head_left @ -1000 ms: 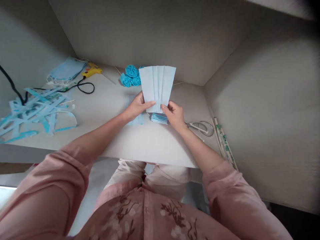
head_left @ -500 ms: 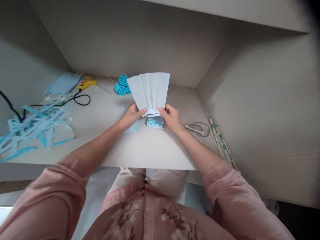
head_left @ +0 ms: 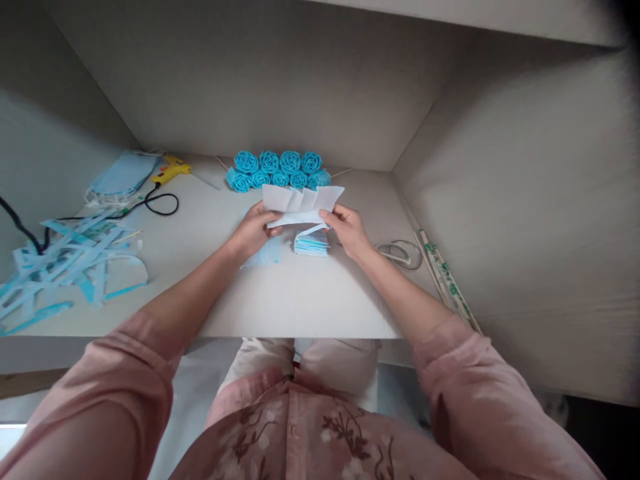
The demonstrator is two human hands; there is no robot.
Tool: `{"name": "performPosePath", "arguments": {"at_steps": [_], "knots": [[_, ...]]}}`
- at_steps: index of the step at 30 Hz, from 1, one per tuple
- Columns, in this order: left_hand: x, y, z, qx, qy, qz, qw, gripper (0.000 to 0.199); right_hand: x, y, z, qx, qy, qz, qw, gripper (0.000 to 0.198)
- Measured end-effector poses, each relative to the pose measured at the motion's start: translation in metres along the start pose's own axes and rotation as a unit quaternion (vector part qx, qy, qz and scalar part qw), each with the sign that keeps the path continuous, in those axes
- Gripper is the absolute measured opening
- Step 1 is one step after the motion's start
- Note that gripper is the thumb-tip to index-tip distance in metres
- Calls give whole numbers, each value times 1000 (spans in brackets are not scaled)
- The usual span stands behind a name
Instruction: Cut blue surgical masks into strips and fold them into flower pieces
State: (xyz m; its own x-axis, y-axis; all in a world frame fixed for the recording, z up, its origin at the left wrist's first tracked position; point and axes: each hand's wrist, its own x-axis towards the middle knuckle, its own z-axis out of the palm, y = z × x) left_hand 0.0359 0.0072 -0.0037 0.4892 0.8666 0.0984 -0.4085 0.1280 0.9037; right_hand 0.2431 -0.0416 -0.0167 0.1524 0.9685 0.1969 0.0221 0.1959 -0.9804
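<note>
Between my two hands is a pleated face mask sheet (head_left: 303, 207), pale and without ear loops that I can see. My left hand (head_left: 256, 230) pinches its left edge, and my right hand (head_left: 349, 230) pinches the right edge. The sheet's pleats fan up at the far side, while its near edge looks folded over. Just below it on the table sits a small stack of folded light blue pieces (head_left: 311, 244). A flat, thin blue sheet (head_left: 265, 253) lies under and beside my left hand.
Several blue rosettes (head_left: 280, 170) stand in two rows at the back. To the left are a yellow glue gun (head_left: 171, 170) with a black cord, a pile of face masks (head_left: 123, 175) and heaped blue strips (head_left: 75, 257). Scissors (head_left: 397, 253) and thin sticks (head_left: 445, 277) lie right.
The sheet has tipped down and away from upright, so it looks shorter and the rosettes behind it show. Its near edge has been folded. Both hands keep their hold.
</note>
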Motion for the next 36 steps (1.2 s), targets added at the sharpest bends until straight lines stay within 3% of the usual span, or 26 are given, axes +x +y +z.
{"name": "performPosePath", "arguments": {"at_steps": [5, 9, 16, 21, 29, 36], "knots": [[-1, -2, 4, 32, -1, -28, 999, 21, -2, -2, 1, -9, -70, -1, 998, 38], [-1, -9, 6, 50, 26, -42, 998, 31, -3, -3, 2, -53, -94, -43, 993, 36], [-2, -17, 4, 66, 50, -77, 994, 44, -4, -2, -1, -129, 1, -51, 990, 56], [-2, -14, 6, 31, 52, -57, 997, 51, -5, -2, 1, -124, -15, -55, 991, 52], [-1, -11, 6, 23, 117, -29, 992, 48, -10, -6, 8, -64, -57, -14, 996, 52], [4, -12, 3, -34, 132, 32, 990, 44, 10, -9, 4, -121, -20, -42, 992, 49]]}}
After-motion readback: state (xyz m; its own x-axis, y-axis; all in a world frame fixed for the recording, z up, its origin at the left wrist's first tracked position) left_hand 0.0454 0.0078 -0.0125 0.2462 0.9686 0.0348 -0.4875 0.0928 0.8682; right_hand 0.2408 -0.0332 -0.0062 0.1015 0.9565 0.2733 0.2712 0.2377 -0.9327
